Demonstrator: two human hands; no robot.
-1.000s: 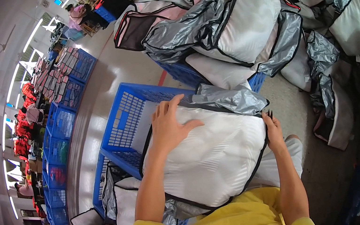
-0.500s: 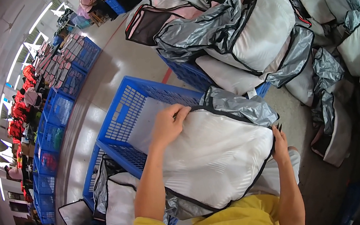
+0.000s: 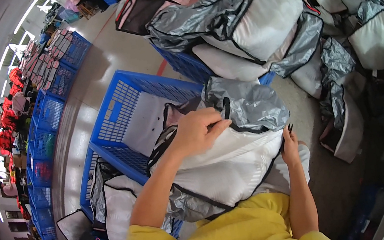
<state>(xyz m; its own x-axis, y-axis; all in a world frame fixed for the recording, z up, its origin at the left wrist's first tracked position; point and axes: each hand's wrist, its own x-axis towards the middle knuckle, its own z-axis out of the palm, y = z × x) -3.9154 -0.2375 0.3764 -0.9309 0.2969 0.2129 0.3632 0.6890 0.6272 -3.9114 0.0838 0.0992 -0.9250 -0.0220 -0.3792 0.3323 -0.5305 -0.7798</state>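
In front of me a white and silver padded bag (image 3: 230, 164) with black piping rests over the near edge of a blue plastic crate (image 3: 122, 111). My left hand (image 3: 199, 130) is closed on the bag's top edge by the black zipper, next to its crumpled silver flap (image 3: 250, 105). My right hand (image 3: 289, 143) grips the bag's right edge at the black trim. My yellow shirt (image 3: 231, 235) fills the bottom of the view.
A heap of similar white and silver bags (image 3: 258, 27) covers another blue crate behind and spreads to the right. More bags (image 3: 115, 209) lie in crates at lower left. Rows of blue crates (image 3: 48, 113) with red and pink goods line the left aisle.
The bag has been turned and drawn toward me. My left hand moved from lying flat on its white face to gripping the top edge by the zipper; the silver flap now sits on top.
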